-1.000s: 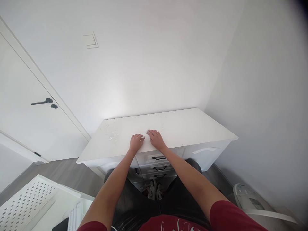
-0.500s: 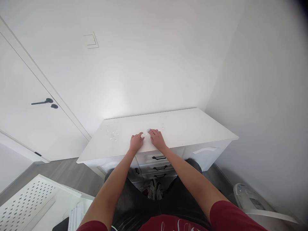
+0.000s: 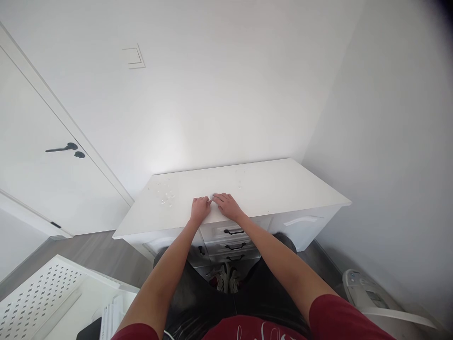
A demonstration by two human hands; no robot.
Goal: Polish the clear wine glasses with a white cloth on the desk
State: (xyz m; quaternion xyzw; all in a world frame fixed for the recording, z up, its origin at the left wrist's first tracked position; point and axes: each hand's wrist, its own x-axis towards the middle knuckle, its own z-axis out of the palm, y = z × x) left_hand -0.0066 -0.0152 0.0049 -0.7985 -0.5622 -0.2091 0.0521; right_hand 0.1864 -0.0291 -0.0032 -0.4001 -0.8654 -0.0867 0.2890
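My right hand (image 3: 227, 207) rests over the white cabinet top (image 3: 269, 184), its fingers closed on a small whitish piece (image 3: 212, 196) whose kind is too small to make out. Right beside it, my left hand (image 3: 200, 209) has its fingers curled, and its fingertips meet the same spot. What the left fingers pinch, if anything, is hidden. To the left on the cabinet top lie several small clear pieces (image 3: 166, 198), scattered in a loose patch. A few more clear bits (image 3: 239, 185) sit behind my right hand.
Below the top, drawers with black handles (image 3: 234, 232) face my legs. A white wall stands behind, and a door with a black handle (image 3: 62, 148) is at left. A white perforated unit (image 3: 38, 297) is lower left, a pale appliance (image 3: 371, 297) lower right.
My right hand has shifted left with the whitish piece, up against my left hand. The left fingers, spread apart before, have curled in.
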